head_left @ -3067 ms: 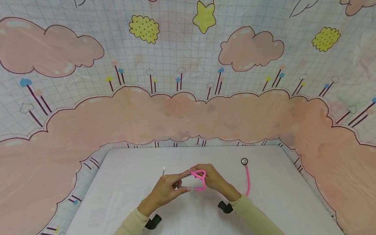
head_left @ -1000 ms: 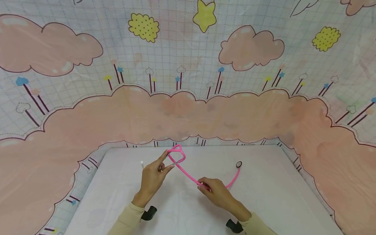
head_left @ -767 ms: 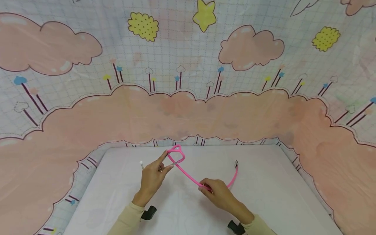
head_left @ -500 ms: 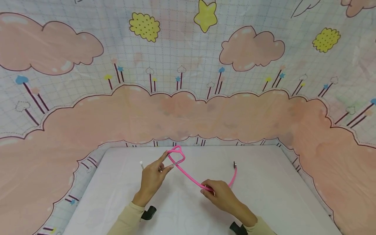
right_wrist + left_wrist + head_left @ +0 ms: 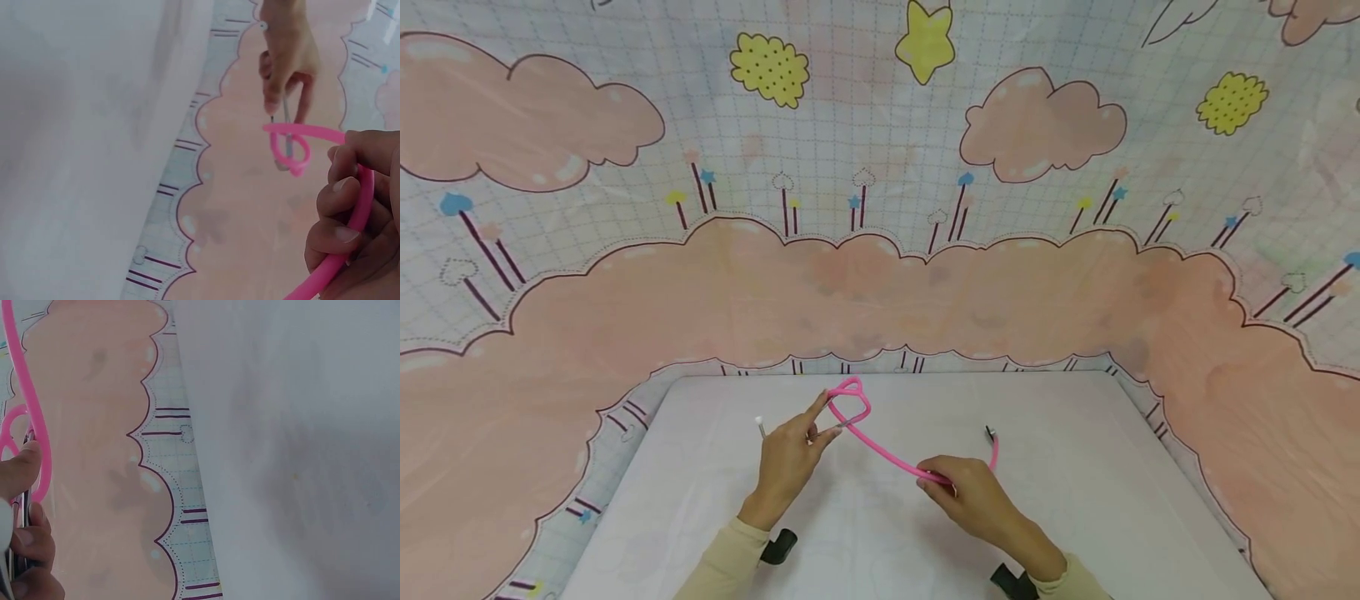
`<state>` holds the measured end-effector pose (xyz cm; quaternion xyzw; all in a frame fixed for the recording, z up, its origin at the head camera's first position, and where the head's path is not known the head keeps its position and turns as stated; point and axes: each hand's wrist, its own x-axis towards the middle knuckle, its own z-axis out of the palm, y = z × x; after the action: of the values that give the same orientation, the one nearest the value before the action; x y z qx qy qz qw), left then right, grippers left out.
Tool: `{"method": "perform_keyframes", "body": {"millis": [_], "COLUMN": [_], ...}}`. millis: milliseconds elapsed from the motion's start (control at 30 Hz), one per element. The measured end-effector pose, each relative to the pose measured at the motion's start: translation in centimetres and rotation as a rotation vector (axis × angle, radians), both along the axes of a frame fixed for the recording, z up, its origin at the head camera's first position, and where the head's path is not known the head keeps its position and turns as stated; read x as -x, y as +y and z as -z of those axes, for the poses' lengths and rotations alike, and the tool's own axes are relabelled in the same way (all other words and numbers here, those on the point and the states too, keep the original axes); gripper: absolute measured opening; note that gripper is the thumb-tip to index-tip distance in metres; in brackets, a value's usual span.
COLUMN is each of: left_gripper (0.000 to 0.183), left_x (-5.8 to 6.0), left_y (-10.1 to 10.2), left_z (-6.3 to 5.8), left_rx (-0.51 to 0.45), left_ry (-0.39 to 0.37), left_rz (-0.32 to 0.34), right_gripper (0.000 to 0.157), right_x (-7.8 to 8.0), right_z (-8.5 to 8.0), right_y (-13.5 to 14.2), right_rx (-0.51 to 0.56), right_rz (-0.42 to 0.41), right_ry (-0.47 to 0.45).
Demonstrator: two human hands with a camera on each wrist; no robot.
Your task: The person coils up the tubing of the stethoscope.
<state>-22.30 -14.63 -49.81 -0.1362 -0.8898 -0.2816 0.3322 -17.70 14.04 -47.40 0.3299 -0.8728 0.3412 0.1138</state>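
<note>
A stethoscope with pink tubing [image 5: 883,451] is held between both hands above the white table. My left hand [image 5: 786,462] grips its metal ear tubes; a white ear tip [image 5: 759,422] sticks out behind that hand. Just past the left fingertips the pink tubing bends into a loop. From there it runs down to my right hand [image 5: 967,493], whose fingers curl round it in the right wrist view. Beyond the right hand a short length rises to the chest piece [image 5: 990,434], seen edge-on. In the left wrist view, thumb and fingers [image 5: 22,474] hold the ear tubes.
The white table [image 5: 715,417] lies beneath both hands, with its far edge just behind the loop. A cloth [image 5: 880,300] printed with clouds and stars covers what is behind and beside it. A black device [image 5: 780,546] sits at the left wrist, another [image 5: 1013,581] at the right.
Three seconds ago both hands were together at the ear tubes. Since then the left has moved left, and the right has slid down along the tubing. The chest piece has drifted left, turning edge-on.
</note>
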Motion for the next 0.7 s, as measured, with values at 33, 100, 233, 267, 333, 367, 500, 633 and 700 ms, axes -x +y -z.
{"method": "perform_keyframes", "body": {"millis": [33, 100, 233, 267, 333, 367, 500, 633, 700], "left_gripper": [0.066, 0.068, 0.068, 0.068, 0.068, 0.068, 0.069, 0.068, 0.067], "left_x": [0.0, -0.1, -0.2, -0.2, -0.3, -0.4, -0.6, -1.0, -1.2], "left_y": [0.1, 0.3, 0.6, 0.7, 0.8, 0.9, 1.4, 1.9, 2.1], "left_z": [0.1, 0.3, 0.6, 0.6, 0.7, 0.7, 0.9, 1.3, 1.6], "left_rx": [0.003, 0.012, 0.034, 0.041, 0.048, 0.049, 0.058, 0.081, 0.090], "left_ry": [0.004, 0.009, 0.017, 0.015, 0.008, 0.004, -0.024, -0.044, -0.048], "left_rz": [0.003, 0.006, 0.022, 0.024, 0.029, 0.033, 0.047, 0.085, 0.104], "right_gripper": [0.012, 0.010, 0.008, 0.008, 0.008, 0.009, 0.008, 0.009, 0.010], "right_x": [0.0, 0.0, 0.2, 0.3, 0.5, 0.5, 0.8, 1.1, 1.3], "right_z": [-0.1, -0.3, -0.8, -0.9, -1.0, -1.1, -1.7, -2.3, -2.6], "right_y": [0.0, 0.0, 0.3, 0.3, 0.5, 0.5, 0.7, 0.9, 0.9], "right_rx": [0.007, 0.022, 0.042, 0.045, 0.045, 0.045, 0.038, 0.031, 0.027], "right_rz": [-0.009, -0.019, -0.037, -0.040, -0.045, -0.052, -0.066, -0.083, -0.098], "right_ry": [0.016, 0.047, 0.135, 0.153, 0.181, 0.188, 0.189, 0.207, 0.227]}}
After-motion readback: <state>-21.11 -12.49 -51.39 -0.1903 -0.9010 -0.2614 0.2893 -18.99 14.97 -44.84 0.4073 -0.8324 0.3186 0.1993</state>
